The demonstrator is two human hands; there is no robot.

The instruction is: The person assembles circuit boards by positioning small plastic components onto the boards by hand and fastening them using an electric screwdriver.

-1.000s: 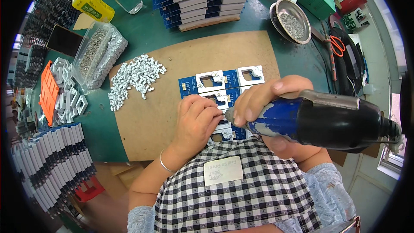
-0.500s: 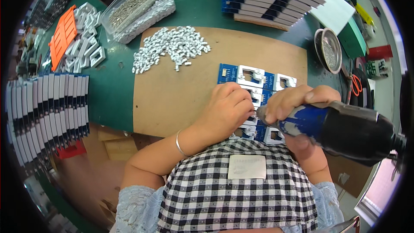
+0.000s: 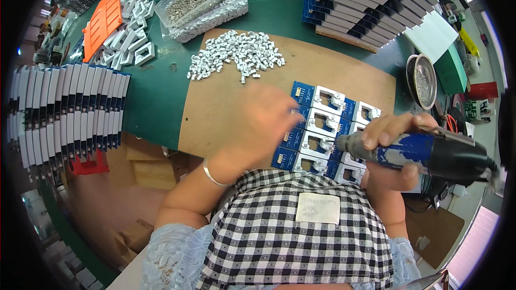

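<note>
A blue and black electric screwdriver [image 3: 414,153] lies in the grip of my right hand [image 3: 395,150]. Its tip points left, at the blue circuit boards [image 3: 287,138] with white plastic frames [image 3: 320,145] on them. They stand in rows on the brown board [image 3: 220,110]. Smeared by motion, my left hand [image 3: 258,121] hovers over that board, just left of the circuit boards. Its fingers are too blurred to show whether they hold anything. Beyond it is a loose pile of small white plastic pieces [image 3: 236,53].
A clear tub [image 3: 174,29] holds screws and white pieces at the back. Stacked boards [image 3: 70,113] stand at left, more stacked boards [image 3: 360,5] at back right. An orange plastic piece [image 3: 103,21] leans on white frames [image 3: 134,27]. A metal bowl [image 3: 423,83] sits at right.
My left hand has come away from the circuit boards, moving left. The screwdriver stays in my right hand, its tip still by the boards. The whole view has shifted slightly.
</note>
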